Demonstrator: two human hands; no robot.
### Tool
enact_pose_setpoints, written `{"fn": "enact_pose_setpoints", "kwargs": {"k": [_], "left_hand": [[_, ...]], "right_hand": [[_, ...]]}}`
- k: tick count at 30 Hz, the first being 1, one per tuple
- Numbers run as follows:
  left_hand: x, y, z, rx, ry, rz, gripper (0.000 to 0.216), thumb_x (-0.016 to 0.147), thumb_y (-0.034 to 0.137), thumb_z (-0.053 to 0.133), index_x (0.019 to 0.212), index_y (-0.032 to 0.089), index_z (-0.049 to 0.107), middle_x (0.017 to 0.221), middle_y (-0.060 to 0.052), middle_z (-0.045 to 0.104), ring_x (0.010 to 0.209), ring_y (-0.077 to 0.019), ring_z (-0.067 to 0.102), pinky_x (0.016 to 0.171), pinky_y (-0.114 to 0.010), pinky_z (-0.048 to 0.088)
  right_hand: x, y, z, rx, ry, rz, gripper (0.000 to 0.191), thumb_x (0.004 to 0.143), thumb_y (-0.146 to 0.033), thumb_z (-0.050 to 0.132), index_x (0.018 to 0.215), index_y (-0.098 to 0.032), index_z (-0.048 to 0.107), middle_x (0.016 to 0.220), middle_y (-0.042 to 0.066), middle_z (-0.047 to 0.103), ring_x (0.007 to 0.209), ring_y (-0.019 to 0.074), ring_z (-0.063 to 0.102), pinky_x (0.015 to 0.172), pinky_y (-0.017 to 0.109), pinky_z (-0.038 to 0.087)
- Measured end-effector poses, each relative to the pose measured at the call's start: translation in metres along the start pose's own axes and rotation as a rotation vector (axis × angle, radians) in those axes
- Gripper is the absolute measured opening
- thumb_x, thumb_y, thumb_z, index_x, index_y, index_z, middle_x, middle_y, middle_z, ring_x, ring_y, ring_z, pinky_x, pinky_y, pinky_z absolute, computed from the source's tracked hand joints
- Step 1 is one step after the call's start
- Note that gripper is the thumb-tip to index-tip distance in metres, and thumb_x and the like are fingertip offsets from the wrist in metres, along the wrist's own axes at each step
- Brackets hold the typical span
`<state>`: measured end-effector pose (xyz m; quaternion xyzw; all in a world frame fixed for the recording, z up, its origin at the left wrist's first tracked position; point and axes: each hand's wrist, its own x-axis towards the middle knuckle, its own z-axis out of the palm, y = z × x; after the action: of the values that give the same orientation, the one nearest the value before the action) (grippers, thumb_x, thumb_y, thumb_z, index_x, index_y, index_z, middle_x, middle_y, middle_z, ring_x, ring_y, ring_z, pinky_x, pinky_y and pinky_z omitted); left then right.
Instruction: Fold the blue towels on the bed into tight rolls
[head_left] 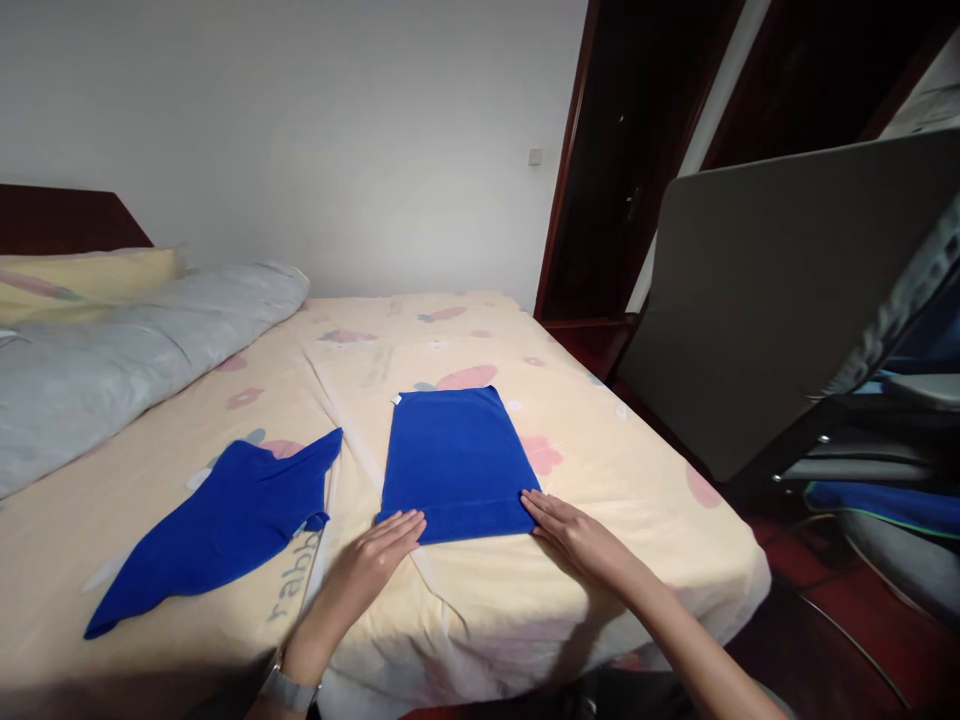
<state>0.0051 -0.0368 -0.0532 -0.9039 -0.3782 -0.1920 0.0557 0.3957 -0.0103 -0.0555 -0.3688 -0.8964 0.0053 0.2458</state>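
Observation:
A blue cloth (457,450) lies flat as a rough rectangle on the bed, with a small white tag at its far left corner. Along its near edge runs a narrow band that looks folded over. My left hand (386,548) rests on the near left corner, fingers stretched out and thumb hidden. At the near right corner, the fingers of my right hand (570,530) lie flat on the cloth's edge. A second blue cloth (225,515) lies rumpled to the left, apart from both hands.
Under the cloths is a bed (637,460) with a yellow patterned sheet. A rolled grey quilt (150,350) and a yellow pillow (90,270) are at the left. A large grey board (787,290) stands tilted beyond the bed's right edge, near a dark door (622,150).

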Motion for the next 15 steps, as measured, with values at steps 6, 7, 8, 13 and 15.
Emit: {"fn": "enact_pose_setpoints", "kwargs": {"k": [6,7,8,13,15], "left_hand": [[0.006,0.009,-0.007,0.101,0.061,0.045,0.041,0.104,0.023,0.048,0.145,0.023,0.053,0.141,-0.006,0.064,0.129,-0.0205,0.062,0.111,-0.04,0.053],[0.01,0.012,-0.009,0.115,0.077,0.051,0.04,0.104,0.024,0.049,0.144,0.021,0.055,0.14,-0.007,0.065,0.129,-0.0213,0.062,0.11,-0.041,0.053],[0.014,0.016,-0.01,0.127,0.088,0.058,0.039,0.104,0.023,0.049,0.143,0.02,0.055,0.14,-0.007,0.065,0.129,-0.0218,0.062,0.11,-0.041,0.053],[0.042,0.034,-0.005,0.134,0.069,0.096,0.043,0.105,0.028,0.048,0.147,0.019,0.05,0.144,-0.009,0.061,0.133,-0.0228,0.058,0.112,-0.041,0.051],[0.049,0.037,0.0,0.127,0.075,0.092,0.042,0.105,0.028,0.048,0.146,0.018,0.051,0.142,-0.01,0.063,0.131,-0.0225,0.06,0.111,-0.04,0.051]], "right_hand": [[0.01,-0.009,-0.012,-0.038,-0.044,0.0,0.05,0.102,-0.024,0.053,0.151,-0.017,0.046,0.149,0.013,0.051,0.137,0.0303,0.05,0.115,0.05,0.046],[0.014,-0.013,-0.012,-0.044,-0.036,-0.006,0.052,0.102,-0.024,0.054,0.152,-0.017,0.045,0.15,0.013,0.05,0.138,0.0307,0.048,0.115,0.051,0.045],[0.02,-0.019,-0.011,-0.048,-0.023,-0.014,0.052,0.102,-0.024,0.054,0.152,-0.017,0.044,0.15,0.013,0.05,0.139,0.0306,0.048,0.115,0.051,0.045],[0.051,-0.053,0.019,-0.066,0.009,-0.149,0.047,0.103,-0.023,0.053,0.148,-0.011,0.049,0.147,0.015,0.054,0.138,0.0274,0.05,0.115,0.047,0.046],[0.06,-0.063,0.033,-0.085,0.009,-0.184,0.046,0.102,-0.023,0.055,0.145,-0.007,0.052,0.145,0.017,0.055,0.136,0.028,0.052,0.113,0.045,0.048]]}}
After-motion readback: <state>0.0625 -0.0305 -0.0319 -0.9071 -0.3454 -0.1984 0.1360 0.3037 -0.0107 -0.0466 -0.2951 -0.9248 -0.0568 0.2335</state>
